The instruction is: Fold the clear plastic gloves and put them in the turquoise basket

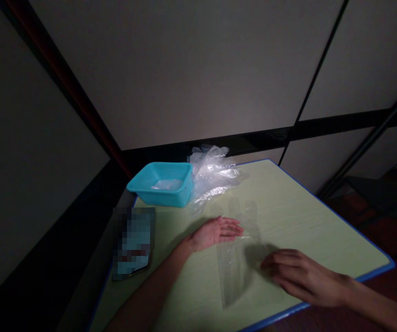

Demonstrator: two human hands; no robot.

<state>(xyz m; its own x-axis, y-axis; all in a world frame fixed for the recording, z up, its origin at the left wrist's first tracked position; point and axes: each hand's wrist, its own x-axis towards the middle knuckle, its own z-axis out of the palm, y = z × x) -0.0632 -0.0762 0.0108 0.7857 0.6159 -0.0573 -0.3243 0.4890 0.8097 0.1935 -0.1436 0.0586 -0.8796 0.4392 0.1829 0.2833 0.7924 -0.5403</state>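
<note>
A clear plastic disposable glove (232, 272) lies spread on the table, its fingers pointing away from me and its cuff towards me. My left hand (216, 232) rests at the glove's left side, palm showing and fingers stretched out, with the fingertips over the glove's middle. Nothing is seen in that hand. To the right of the glove's cuff, my right hand (298, 275) hovers above the table with loosely bent fingers and its back towards me. I see nothing held there, though its thumb is mostly hidden.
A pile of crumpled clear gloves (212, 173) lies at the table's back edge, beside a turquoise plastic basket (162, 197) with whitish plastic inside. A blurred-out flat item (136, 244) sits at the left edge. Blue edging borders the pale green table (305, 212); cabinet panels (198, 78) stand behind.
</note>
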